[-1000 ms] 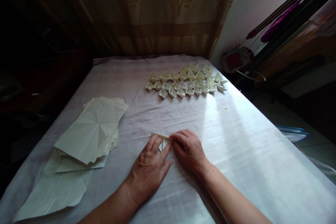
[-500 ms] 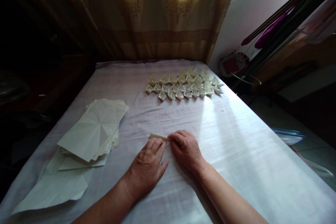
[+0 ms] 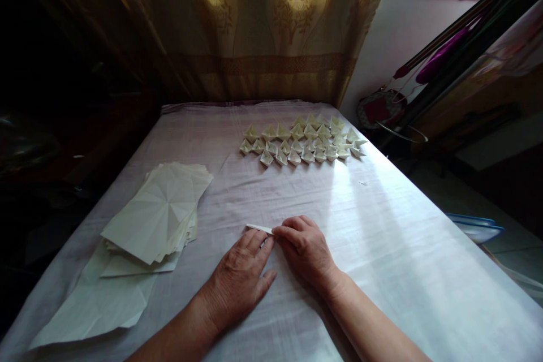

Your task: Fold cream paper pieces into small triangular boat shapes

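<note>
Head view, and both hands are down together on the pale cloth (image 3: 382, 271), fingertips nearly meeting over one small piece of folded paper (image 3: 259, 229). Look at the left hand (image 3: 240, 271): palm down, fingers stretched forward and lying close side by side across the paper, thumb standing well off to the side, so it's pressing rather than gripping. And the right hand (image 3: 306, 249)? Curled in, forefinger and thumb pinching the paper's near-right end, just beyond the left forefinger's tip; the thumb itself is mostly hidden. A narrow white edge of the paper pokes out ahead of the left fingertips, the rest tucked beneath them.

Now, what's changed! A second ago the left fingers were parted, with a flat face of the paper showing between them; half a second ago a broader tan strip stuck out past them. Now it's slimmer and whiter, and the right hand hasn't given up its pinch at that same end.

Out to the left of the left hand sits the stack of creased paper (image 3: 156, 209), a larger loose sheet (image 3: 95, 308) reaching out from under it toward the near side. Beyond the right hand, rows of small folded pieces (image 3: 296, 159) stand close together. Stack and rows alike hold their places on the cloth, though the camera's view has shifted a little.
</note>
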Available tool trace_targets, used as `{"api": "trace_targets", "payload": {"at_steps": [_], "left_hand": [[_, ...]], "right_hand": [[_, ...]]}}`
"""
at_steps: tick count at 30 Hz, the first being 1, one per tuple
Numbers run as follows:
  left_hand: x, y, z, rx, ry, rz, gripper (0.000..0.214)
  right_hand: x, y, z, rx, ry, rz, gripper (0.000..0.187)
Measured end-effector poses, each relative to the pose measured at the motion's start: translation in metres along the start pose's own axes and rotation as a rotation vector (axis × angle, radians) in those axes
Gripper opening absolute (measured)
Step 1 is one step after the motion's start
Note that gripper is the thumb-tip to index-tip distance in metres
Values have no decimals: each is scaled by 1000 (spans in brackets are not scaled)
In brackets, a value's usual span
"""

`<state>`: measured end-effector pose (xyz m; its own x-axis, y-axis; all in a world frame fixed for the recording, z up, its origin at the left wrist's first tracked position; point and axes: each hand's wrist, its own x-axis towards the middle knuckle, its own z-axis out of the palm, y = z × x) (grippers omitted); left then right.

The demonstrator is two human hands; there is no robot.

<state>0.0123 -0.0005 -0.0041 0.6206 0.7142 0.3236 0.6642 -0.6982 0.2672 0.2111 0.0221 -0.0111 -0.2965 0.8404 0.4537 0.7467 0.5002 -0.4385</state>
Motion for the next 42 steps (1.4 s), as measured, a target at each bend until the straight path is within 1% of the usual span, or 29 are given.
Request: {"api": "trace_targets", "payload": {"at_steps": [2, 8, 13, 17, 19, 21, 24, 25, 26, 29, 31, 34, 38, 42], "left_hand": [[2, 0, -2, -13, -3, -3, 50], [6, 0, -11, -91, -79, 7, 52], [7, 0, -16, -144, -129, 25, 43], [8, 1, -20, -140, -147, 33, 41], [8, 0, -22, -129, -130, 70, 36], [7, -3, -22, -107, -62, 96, 30], [5, -11, -19, 0, 88, 51, 31], [5, -15, -17, 50, 117, 24, 33], [4, -18, -15, 92, 126, 5, 35], [2, -25, -12, 134, 81, -24, 37], [0, -26, -11, 136, 51, -47, 37], [-1, -26, -13, 151, 41, -62, 36], [1, -28, -16, 155, 64, -50, 32], [6, -35, -16, 98, 119, -64, 25]], "right_hand": [[1, -2, -1, 0, -5, 3, 21], [0, -4, -3, -28, -30, -23, 20], [0, -4, -3, -85, -39, -69, 17], [1, -5, -5, -132, -56, -96, 14], [1, -6, -6, -166, -82, -101, 13], [2, -7, -8, -197, -105, -101, 13], [2, -8, -9, -223, -118, -105, 15], [2, -8, -9, -224, -122, -109, 16], [2, -9, -10, -225, -129, -112, 18], [3, -9, -11, -224, -150, -108, 18], [3, -10, -13, -213, -148, -103, 18], [1, -10, -18, -159, -137, -97, 21], [-2, -8, -23, -83, -99, -70, 19], [-2, -4, -18, -44, -40, -21, 16]]}}
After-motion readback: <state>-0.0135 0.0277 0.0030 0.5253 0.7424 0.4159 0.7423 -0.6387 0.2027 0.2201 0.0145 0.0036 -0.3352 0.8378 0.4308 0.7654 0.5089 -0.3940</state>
